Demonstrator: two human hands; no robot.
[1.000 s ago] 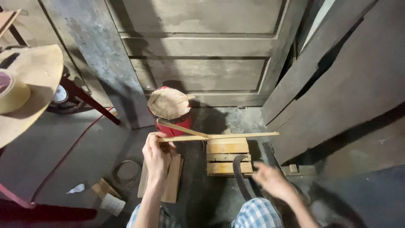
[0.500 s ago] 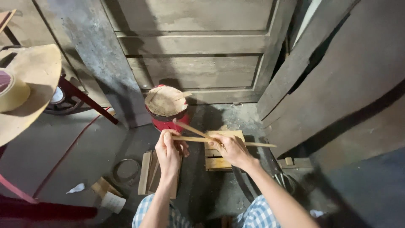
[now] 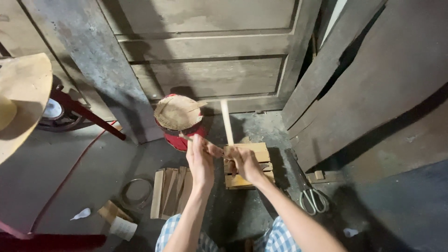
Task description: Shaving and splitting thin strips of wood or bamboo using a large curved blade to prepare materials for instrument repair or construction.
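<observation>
Head view, hands: the left hand (image 3: 200,161) and right hand (image 3: 242,163) meet over the wooden block (image 3: 247,165), each closed around thin bamboo strips (image 3: 205,145), so the pieces stay together.
Long strip: a pale strip (image 3: 227,122) rises from the right hand toward the door (image 3: 205,74); its lower end is hidden in the fingers.
Block: it sits on the floor (image 3: 93,172), serving as a low rest beneath the hands.
Bucket: a red bucket (image 3: 179,122) with a woven cover stands just behind the hands.
Spare slats: a flat stack (image 3: 170,192) lies left of the block, within reach.
Scissors: a pair (image 3: 310,196) lies right of the block.
</observation>
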